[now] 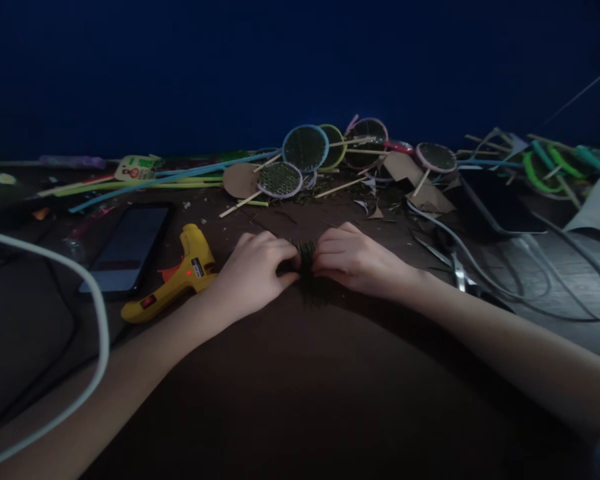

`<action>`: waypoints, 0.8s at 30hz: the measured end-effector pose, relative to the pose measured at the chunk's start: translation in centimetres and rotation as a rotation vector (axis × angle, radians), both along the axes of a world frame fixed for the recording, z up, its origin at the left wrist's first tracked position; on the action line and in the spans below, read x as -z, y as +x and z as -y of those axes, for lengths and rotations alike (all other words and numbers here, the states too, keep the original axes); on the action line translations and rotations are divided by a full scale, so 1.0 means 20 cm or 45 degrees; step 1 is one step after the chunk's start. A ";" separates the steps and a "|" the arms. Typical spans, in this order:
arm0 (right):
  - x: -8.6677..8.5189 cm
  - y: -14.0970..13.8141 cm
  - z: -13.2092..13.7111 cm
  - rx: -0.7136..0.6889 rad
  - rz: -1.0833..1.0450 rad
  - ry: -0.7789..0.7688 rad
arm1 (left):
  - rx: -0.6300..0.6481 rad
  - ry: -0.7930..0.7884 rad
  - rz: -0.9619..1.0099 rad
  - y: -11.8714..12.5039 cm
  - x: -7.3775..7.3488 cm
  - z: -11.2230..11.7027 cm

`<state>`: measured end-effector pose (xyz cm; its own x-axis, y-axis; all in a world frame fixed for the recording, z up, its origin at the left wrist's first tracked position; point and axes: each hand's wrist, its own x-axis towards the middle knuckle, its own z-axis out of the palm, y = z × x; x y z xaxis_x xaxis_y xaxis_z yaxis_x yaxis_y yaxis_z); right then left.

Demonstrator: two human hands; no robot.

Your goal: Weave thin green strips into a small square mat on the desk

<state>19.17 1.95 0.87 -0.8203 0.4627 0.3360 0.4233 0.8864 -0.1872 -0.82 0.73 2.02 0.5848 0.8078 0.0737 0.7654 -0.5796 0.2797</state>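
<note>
My left hand [254, 272] and my right hand [354, 259] meet at the middle of the dark table [300, 387]. Both have curled fingers pinched on a small dark green woven mesh piece [307, 257] lying between them on the table. The left fingers grip its left edge and the right fingers its right edge. Most of the mesh is hidden under the fingers. A yellow hot glue gun [177, 283] with a red light lies just left of my left hand.
A dark phone [127, 248] lies left of the glue gun. Several small round fans on sticks [305, 150] and cardboard pieces [403, 167] are heaped at the back. Scissors [457, 270] and grey cables [530, 280] lie at the right, a white cable [97, 320] at the left.
</note>
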 end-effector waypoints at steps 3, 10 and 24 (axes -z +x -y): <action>0.00 0.00 0.00 -0.001 0.002 0.011 | -0.007 0.005 -0.013 0.01 0.00 0.00; 0.01 0.00 0.00 0.007 0.001 -0.009 | 0.004 -0.021 -0.017 0.00 -0.01 0.00; 0.01 0.00 0.00 0.001 -0.001 -0.007 | 0.009 -0.036 -0.029 0.00 -0.01 0.00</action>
